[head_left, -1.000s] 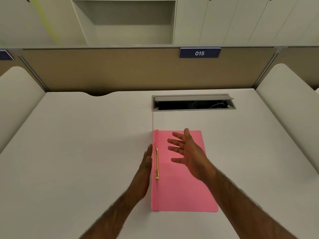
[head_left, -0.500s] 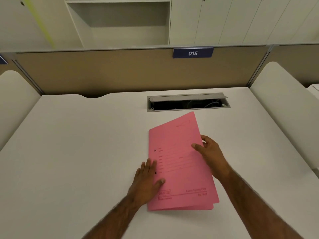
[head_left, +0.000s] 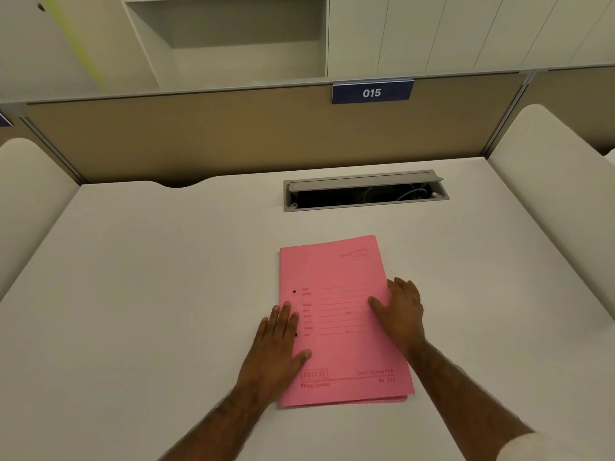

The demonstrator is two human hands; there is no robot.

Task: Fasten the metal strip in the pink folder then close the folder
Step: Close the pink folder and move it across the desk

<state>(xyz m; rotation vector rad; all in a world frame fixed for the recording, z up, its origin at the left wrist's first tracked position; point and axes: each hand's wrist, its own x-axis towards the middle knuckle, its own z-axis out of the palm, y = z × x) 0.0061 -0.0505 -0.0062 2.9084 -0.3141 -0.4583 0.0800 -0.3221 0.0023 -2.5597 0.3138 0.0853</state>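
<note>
Head view. The pink folder (head_left: 342, 314) lies shut and flat on the desk (head_left: 149, 294), printed cover upward, its long axis running away from the person with the far end canted slightly right. The left hand (head_left: 278, 354) rests palm-down along the folder's spine edge; its grip is apart, fingers extended and flat, thumb lying on the cover, clamped on nothing. The right hand (head_left: 401, 311) rests on the opposite, free long edge, grip likewise apart, fingers spread over the cover and the edge, holding nothing. The folder thus lies between the two hands, directly under the fingertips of both, neither hand nearer than the other. The metal strip is hidden beneath the cover; whether it is fastened cannot be told. At the corner nearest the right forearm the lower leaf peeps out beyond the cover. Judged from this, the closing step appears done, and the remaining move would be a flattening press or a lift-off of both hands.
</note>
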